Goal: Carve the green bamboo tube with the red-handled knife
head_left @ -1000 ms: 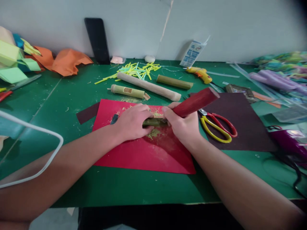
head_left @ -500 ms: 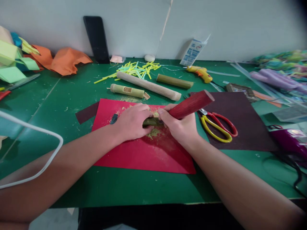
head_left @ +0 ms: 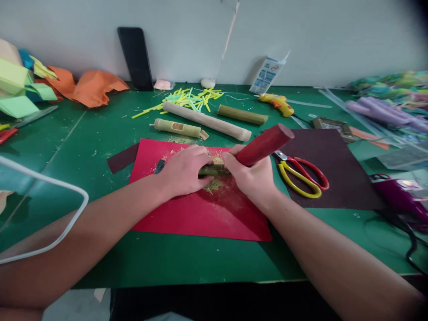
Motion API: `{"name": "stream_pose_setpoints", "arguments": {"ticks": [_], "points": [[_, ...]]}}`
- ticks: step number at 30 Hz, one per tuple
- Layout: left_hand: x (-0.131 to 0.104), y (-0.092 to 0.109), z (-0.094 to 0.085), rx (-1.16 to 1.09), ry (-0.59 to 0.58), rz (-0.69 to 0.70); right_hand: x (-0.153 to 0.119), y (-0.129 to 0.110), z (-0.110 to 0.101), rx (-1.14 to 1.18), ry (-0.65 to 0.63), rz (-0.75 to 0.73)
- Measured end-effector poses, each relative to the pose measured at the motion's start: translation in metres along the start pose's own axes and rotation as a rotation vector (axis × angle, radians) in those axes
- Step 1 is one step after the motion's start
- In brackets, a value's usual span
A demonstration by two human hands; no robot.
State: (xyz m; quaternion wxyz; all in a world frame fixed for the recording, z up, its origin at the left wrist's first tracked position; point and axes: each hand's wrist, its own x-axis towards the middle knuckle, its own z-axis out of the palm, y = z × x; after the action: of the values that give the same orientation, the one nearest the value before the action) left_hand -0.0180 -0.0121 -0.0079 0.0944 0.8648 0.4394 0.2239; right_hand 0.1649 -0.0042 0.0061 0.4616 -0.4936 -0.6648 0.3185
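My left hand [head_left: 187, 169] is closed round a green bamboo tube [head_left: 213, 170], pressing it down on a red sheet [head_left: 187, 218]. My right hand [head_left: 252, 176] grips a carving tool by its thick red wooden handle [head_left: 265, 145], which slants up to the right. The tool's working end is hidden between the hands, at the tube's upper side. Pale shavings [head_left: 213, 185] lie round the tube. Right of my hand, scissors [head_left: 302, 176] with red and yellow handles rest partly on a dark brown sheet [head_left: 347, 178].
Behind lie a notched bamboo tube [head_left: 179, 128], a pale stick [head_left: 207, 120], a green bamboo piece [head_left: 242, 114] and a yellow glue gun [head_left: 277, 104]. A phone [head_left: 135, 58] leans on the wall. A white cable [head_left: 67, 178] loops over my left forearm.
The red handle has tipped slightly down and left, with my right hand turning a little. My left hand still holds the bamboo tube in place. The whole view has shifted slightly.
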Motion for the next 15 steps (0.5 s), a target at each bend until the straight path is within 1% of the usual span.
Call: {"name": "stream_pose_setpoints", "arguments": {"ticks": [4,8,13,15], "points": [[-0.0001,-0.0008,0.0011,0.004,0.005,0.008,0.0008,-0.0003,-0.0014,0.009,-0.039,0.007],[0.0004,-0.0005,0.0015,0.02,0.005,0.006,0.0006,0.0005,-0.0015,-0.017,-0.033,0.019],[0.0006,0.0011,0.0009,0.045,-0.003,0.03,0.0008,0.0017,0.0004,0.035,0.082,0.012],[0.0004,0.0017,0.0005,0.048,-0.011,0.034,0.0011,0.0007,-0.0007,0.064,0.076,0.04]]}}
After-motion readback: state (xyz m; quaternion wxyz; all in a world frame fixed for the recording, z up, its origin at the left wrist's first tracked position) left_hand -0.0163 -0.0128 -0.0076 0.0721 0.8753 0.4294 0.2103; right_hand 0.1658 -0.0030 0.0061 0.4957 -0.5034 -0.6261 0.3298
